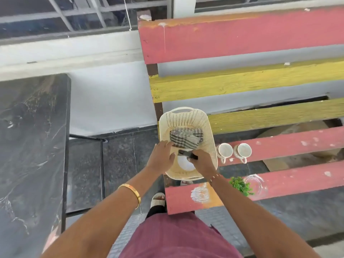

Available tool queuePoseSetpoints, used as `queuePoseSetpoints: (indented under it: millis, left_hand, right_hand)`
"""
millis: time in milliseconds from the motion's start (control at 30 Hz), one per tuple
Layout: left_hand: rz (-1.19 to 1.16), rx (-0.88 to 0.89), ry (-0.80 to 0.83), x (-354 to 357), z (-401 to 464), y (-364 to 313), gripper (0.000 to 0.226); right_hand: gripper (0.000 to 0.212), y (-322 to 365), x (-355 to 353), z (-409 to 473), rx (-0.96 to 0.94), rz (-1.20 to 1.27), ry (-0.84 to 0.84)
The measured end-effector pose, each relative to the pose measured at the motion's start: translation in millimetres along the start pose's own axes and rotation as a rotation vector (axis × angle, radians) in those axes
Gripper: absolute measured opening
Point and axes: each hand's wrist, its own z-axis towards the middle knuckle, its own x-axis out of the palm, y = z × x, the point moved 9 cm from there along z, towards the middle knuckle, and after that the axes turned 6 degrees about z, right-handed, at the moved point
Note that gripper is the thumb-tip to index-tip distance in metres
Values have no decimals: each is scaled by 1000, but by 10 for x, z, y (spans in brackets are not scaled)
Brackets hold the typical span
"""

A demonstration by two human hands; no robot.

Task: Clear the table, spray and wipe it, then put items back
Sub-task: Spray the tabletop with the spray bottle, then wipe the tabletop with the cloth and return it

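Both hands reach into the cream woven plastic basket [208, 127] on the slatted bench. The right hand [202, 162] grips a dark slim object [187, 154] above a white round plate [184, 163]. The left hand [161, 157], fingers relaxed, touches the grey checked folded cloth [186, 139]; 2 white ceramic cups [233, 150] stand just beside the basket.

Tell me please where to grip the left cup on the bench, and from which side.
Grip the left cup by its loop handle, which points toward the person; come from the near side. The second cup stands close on its right and the basket on its left, so sideways approaches look cramped.
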Motion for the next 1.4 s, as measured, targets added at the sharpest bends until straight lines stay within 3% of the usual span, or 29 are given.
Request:
queuePoseSetpoints:
  millis: [67, 133, 333, 500, 633, 867, 1200, 1333, 1400]
  left_hand:
    - [-49, -23, 1, -7, 71, -55, 49]
    - [-124, -68, -7, -13, 167, -84, 48]
    - [-281, -193, -37, -81, 396, -90, 45]
    - [-349, -294, -41, -104, 497, 28, 44]
    - [-446, -353, -84, -78, 577, 77, 42]
    - [-669, -443, -92, 94, 790, 137, 40]
    - [-790, -471, -59, 151, 707, 151, 38]
    - [-849, -486, -35, 172, 619, 139, 39]
    - [-868, -483, -46, 130, 573, 132, 38]
  right_hand:
    - [11, -40, 34, 66, -4, -31, 62]
    - [16, -82, 43, 142, -16, -46, 126]
    - [45, -51, -31, 419, 2, -87, 447]
    - [38, 44, -265, 907, 25, -109, 306]
    - [42, -105, 10, 1224, 34, -241, 329]
    - [55, -405, 245, 1577, 62, -319, 191]
    - [28, -327, 125, 1730, -45, -665, 53]
    - [4, -180, 103, 1644, -90, -515, 137]
    - [22, -133, 60, 1563, -34, -264, 164]
